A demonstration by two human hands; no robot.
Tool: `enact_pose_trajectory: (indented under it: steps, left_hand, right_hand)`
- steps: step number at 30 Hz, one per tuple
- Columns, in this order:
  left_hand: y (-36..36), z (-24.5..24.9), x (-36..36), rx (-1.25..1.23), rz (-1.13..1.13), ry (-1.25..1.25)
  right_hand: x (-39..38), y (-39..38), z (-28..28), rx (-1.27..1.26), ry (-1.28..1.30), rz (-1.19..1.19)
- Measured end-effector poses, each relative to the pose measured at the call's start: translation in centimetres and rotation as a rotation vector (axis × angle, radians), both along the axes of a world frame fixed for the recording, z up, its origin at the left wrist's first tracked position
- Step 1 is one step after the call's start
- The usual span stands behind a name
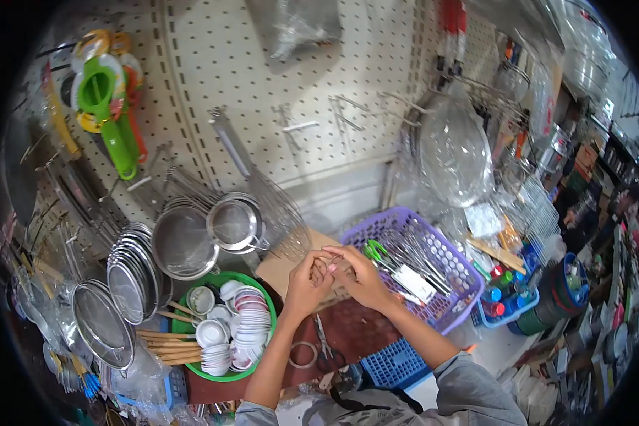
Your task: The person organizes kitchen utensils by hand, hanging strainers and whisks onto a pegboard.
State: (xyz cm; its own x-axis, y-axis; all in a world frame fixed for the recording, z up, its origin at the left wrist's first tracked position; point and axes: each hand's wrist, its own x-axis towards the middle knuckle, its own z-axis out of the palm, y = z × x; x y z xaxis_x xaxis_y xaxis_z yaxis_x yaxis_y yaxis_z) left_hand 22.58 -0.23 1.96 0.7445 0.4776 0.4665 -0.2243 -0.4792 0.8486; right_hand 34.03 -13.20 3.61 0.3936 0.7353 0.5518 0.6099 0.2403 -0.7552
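Observation:
My left hand (309,285) and my right hand (363,278) meet in the middle of the view, fingertips pressed together. Both are closed, and whatever is between the fingers is too small to make out. Just behind them lies a brown cardboard piece (280,272). Below, on the dark red surface (362,328), rest a pair of scissors (325,348) and a roll of tape (304,354). To the right of my right hand stands a purple basket (468,273) with metal utensils and a green-handled tool (375,250).
A green basin (271,290) holds small white bowls and spoons beside wooden handles (174,349). Strainers (184,241) and a whisk (277,206) hang on the pegboard (213,57). A blue basket (397,363) sits near my body; bottles (503,279) stand at right.

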Motion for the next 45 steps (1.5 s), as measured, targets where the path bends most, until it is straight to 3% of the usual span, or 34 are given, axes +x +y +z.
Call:
enact_pose_trajectory:
  steps: [2, 4, 14, 15, 19, 22, 23, 30, 34, 38, 41, 45]
  left_hand:
    - [-1.7, -1.6, 0.9, -0.044, -0.035, 0.031]
    - [-3.1, -4.0, 2.1, -0.110, -0.093, 0.047]
    - [-11.0, -9.4, 9.3, -0.071, -0.276, 0.165]
    - [-11.8, -9.2, 9.9, -0.049, -0.287, 0.205]
    - [-14.1, -11.0, 13.3, -0.043, -0.332, 0.250]
    - [-15.0, -13.4, 15.8, -0.007, -0.375, 0.293]
    - [-15.3, -13.7, 16.5, 0.025, -0.378, 0.327]
    - [-16.3, -17.8, 20.9, 0.073, -0.422, 0.452]
    - [-15.7, -19.7, 21.6, 0.171, -0.433, 0.489]
    - [-16.0, -18.3, 21.6, 0.115, -0.379, 0.569]
    - [-16.2, -18.3, 21.3, 0.186, -0.364, 0.500]
    - [-16.1, -17.8, 21.3, 0.260, -0.364, 0.434]
  right_hand:
    - [0.2, -2.3, -1.8, -0.113, 0.107, -0.027]
    - [1.1, -3.9, -4.8, -0.065, 0.040, -0.093]
    - [5.7, -13.7, -12.0, -0.156, 0.289, -0.262]
    - [6.3, -14.9, -11.9, -0.204, 0.193, -0.297]
    - [9.1, -18.3, -12.8, -0.286, 0.287, -0.333]
    - [12.8, -20.5, -15.7, -0.370, 0.113, -0.441]
    - [14.3, -21.2, -16.4, -0.508, 0.172, -0.431]
    - [18.7, -22.1, -20.5, -1.096, -0.132, -0.756]
    - [19.6, -22.2, -22.5, -1.126, 0.017, -0.713]
    - [20.3, -21.5, -24.4, -1.132, -0.089, -0.749]
    - [20.0, -22.5, -23.5, -0.930, -0.211, -0.540]
    - [19.5, -22.0, -19.5, -0.625, 0.067, -0.256]
